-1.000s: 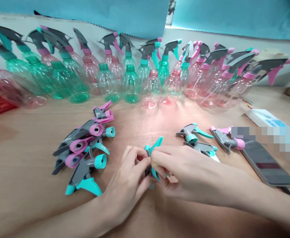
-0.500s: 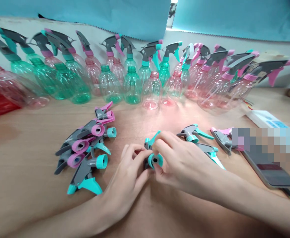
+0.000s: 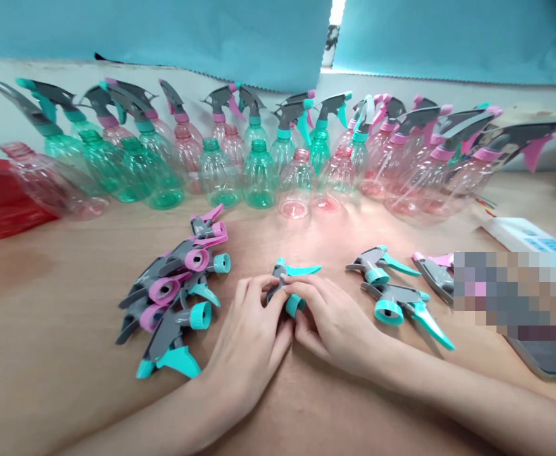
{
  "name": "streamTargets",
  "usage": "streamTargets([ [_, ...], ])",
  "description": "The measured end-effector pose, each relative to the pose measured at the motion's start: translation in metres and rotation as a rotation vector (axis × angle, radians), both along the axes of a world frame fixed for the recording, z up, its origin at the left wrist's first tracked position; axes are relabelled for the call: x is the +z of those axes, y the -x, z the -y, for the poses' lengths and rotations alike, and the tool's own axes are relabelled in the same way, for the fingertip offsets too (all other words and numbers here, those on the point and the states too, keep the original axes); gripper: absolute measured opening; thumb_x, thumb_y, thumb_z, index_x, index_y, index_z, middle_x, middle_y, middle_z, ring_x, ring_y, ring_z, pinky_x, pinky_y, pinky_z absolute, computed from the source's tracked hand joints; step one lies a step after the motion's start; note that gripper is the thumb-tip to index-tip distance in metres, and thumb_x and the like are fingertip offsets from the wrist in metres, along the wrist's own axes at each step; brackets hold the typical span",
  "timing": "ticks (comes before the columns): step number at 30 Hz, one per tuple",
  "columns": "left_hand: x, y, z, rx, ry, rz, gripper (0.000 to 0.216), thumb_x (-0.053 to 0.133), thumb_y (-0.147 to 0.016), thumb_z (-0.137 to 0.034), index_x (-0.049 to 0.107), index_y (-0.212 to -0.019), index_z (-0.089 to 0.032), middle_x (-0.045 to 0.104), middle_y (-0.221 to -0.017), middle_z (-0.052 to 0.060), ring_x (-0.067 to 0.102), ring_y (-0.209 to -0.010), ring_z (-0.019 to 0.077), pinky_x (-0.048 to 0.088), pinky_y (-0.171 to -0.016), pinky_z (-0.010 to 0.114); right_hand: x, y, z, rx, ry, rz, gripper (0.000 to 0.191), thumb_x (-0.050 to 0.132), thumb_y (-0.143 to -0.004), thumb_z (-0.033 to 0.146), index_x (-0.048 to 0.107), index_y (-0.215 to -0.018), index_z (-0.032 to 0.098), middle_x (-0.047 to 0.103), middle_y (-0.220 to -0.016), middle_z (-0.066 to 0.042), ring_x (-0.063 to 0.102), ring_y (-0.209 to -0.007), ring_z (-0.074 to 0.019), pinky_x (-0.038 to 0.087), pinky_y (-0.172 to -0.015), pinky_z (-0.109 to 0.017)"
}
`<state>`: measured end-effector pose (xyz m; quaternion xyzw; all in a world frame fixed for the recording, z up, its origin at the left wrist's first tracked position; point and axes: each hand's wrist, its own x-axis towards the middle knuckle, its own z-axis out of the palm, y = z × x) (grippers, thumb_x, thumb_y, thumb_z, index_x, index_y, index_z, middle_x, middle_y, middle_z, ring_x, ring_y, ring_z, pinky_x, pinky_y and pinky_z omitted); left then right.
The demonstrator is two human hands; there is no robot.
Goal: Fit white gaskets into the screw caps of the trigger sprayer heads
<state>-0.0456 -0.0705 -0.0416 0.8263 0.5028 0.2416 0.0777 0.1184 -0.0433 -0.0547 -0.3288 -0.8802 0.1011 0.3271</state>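
Note:
Both my hands meet at the middle of the wooden table around one grey spray-trigger head with a teal trigger and teal cap. My left hand pinches its grey body from the left. My right hand grips it from the right, fingers by the teal cap. The trigger lever points right, just above the table.
A pile of grey trigger heads with pink and teal caps lies to the left. Two teal trigger heads and a pink one lie to the right. Green and pink bottles line the back wall. A red bag sits far left.
The trigger head has turned in my hands: its teal lever pointed up and right, now it lies level. Both hands have lowered toward the table and the view has shifted slightly.

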Motion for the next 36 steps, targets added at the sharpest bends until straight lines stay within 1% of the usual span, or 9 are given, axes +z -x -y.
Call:
streamTargets([
  [6, 0.0010, -0.0003, 0.0002, -0.004, -0.041, -0.062, 0.031, 0.052, -0.083, -0.011, 0.050, -0.114, -0.016, 0.050, -0.113, 0.011, 0.048, -0.103, 0.0265, 0.052, -0.083, 0.043, -0.0009, -0.0008, 0.0005, 0.001, 0.002, -0.009, 0.036, 0.045, -0.075, 0.004, 0.049, -0.109, 0.016, 0.063, -0.111, -0.014, 0.058, -0.101, -0.0240, 0.050, -0.085, -0.042],
  [9, 0.0020, -0.0002, 0.0005, -0.003, -0.053, -0.083, 0.032, 0.051, -0.083, -0.011, 0.050, -0.115, -0.015, 0.050, -0.115, 0.012, 0.049, -0.104, 0.0268, 0.053, -0.084, 0.043, -0.0012, -0.0015, 0.0009, 0.003, 0.004, -0.014, 0.035, 0.046, -0.074, 0.004, 0.050, -0.108, 0.014, 0.063, -0.111, -0.014, 0.058, -0.102, -0.0244, 0.050, -0.087, -0.042],
  [15, 0.0037, 0.0015, 0.0005, -0.003, -0.037, -0.133, 0.039, 0.050, -0.082, -0.011, 0.048, -0.121, -0.015, 0.047, -0.127, 0.015, 0.046, -0.114, 0.0296, 0.051, -0.090, 0.048, -0.0015, -0.0008, 0.0009, 0.007, 0.007, -0.017, 0.034, 0.047, -0.074, 0.004, 0.051, -0.107, 0.013, 0.062, -0.111, -0.015, 0.058, -0.103, -0.0245, 0.050, -0.088, -0.041],
  [21, 0.0000, 0.0032, -0.0012, -0.020, -0.063, -0.167, 0.040, 0.049, -0.083, -0.012, 0.047, -0.123, -0.015, 0.043, -0.135, 0.016, 0.042, -0.123, 0.0307, 0.048, -0.095, 0.051, 0.0002, 0.0009, -0.0003, 0.008, 0.002, -0.023, 0.035, 0.046, -0.074, 0.003, 0.051, -0.108, 0.013, 0.063, -0.112, -0.015, 0.058, -0.103, -0.0256, 0.051, -0.087, -0.042],
  [26, -0.0016, 0.0044, -0.0002, -0.015, -0.079, -0.174, 0.041, 0.048, -0.083, -0.011, 0.046, -0.124, -0.015, 0.044, -0.136, 0.016, 0.042, -0.125, 0.0307, 0.048, -0.096, 0.050, 0.0005, 0.0007, 0.0005, 0.006, 0.007, -0.022, 0.038, 0.045, -0.074, 0.003, 0.049, -0.110, 0.015, 0.062, -0.113, -0.014, 0.058, -0.104, -0.0255, 0.051, -0.086, -0.043],
  [31, -0.0013, 0.0033, 0.0006, -0.018, -0.097, -0.163, 0.039, 0.048, -0.083, -0.011, 0.046, -0.122, -0.015, 0.046, -0.132, 0.016, 0.045, -0.122, 0.0302, 0.050, -0.094, 0.048, -0.0004, -0.0002, -0.0002, 0.011, 0.002, -0.020, 0.037, 0.045, -0.075, 0.004, 0.049, -0.109, 0.016, 0.062, -0.114, -0.015, 0.058, -0.105, -0.0254, 0.051, -0.087, -0.043],
  [36, -0.0010, 0.0039, 0.0003, -0.009, -0.088, -0.130, 0.039, 0.049, -0.082, -0.009, 0.046, -0.120, -0.016, 0.047, -0.127, 0.015, 0.046, -0.119, 0.0297, 0.050, -0.093, 0.049, 0.0004, -0.0005, -0.0001, 0.020, 0.008, -0.026, 0.038, 0.046, -0.076, 0.004, 0.048, -0.112, 0.016, 0.060, -0.116, -0.014, 0.057, -0.106, -0.0229, 0.050, -0.088, -0.039],
])
